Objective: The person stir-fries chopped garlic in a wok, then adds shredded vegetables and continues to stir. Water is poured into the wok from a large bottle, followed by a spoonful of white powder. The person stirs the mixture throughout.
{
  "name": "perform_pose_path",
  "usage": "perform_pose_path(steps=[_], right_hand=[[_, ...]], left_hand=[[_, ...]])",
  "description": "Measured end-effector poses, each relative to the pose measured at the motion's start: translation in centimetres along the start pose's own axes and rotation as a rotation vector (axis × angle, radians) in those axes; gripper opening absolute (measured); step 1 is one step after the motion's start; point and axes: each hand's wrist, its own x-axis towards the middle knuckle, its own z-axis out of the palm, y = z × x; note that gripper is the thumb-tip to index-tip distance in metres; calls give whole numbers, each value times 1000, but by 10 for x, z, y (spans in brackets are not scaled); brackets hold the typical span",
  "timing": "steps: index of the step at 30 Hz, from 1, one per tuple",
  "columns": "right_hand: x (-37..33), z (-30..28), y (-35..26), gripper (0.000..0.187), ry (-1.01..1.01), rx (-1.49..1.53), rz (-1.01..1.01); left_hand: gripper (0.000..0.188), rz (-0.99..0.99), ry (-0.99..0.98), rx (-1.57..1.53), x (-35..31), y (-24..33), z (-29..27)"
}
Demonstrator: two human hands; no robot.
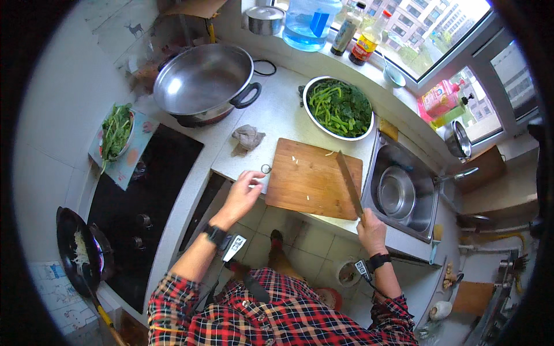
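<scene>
Knife (349, 183) over R side of cutting bd (306, 179); bowl (353, 138) w/ greens (340, 109) behind, sink (426, 184) R, cooktop (161, 173) L

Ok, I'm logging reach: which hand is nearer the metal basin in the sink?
Right. The right hand grips the kitchen knife to the near left of the metal basin; the left hand is farther off, just left of the wooden cutting board.

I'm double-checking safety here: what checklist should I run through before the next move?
1. Knife held by its handle: ok, in the right hand's grip.
2. Left hand's grip away from the knife: ok, left of the cutting board.
3. Cutting board free of scraps: not ok, pale bits lie on it.
4. Knife sharp enough: cannot tell.
5. Heat off under the black pan: not ok, a violet glow shows.
</scene>
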Motion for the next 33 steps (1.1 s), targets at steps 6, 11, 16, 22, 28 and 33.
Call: perform_pose_path(steps=[6, 11, 16, 22, 28, 33], right_hand=[[50, 20, 38, 23, -21, -150, -63], [76, 22, 34, 26, -54, -116, -287], [52, 1, 38, 26, -184, 119, -348], [15, -24, 49, 26, -317, 356, -267], [25, -24, 53, 20, -454, 235, -357], [54, -18, 62, 22, -320, 269, -335]], left_hand=[[50, 198, 20, 372, 88, -41, 90], [59, 227, 3, 525, 116, -44, 120], [61, 51, -210, 114, 95, -36, 120], [59, -119, -164, -187, 66, -43, 103], [52, -112, -172, -99, 70, -48, 101], [51, -59, -170, -28, 78, -46, 113]])
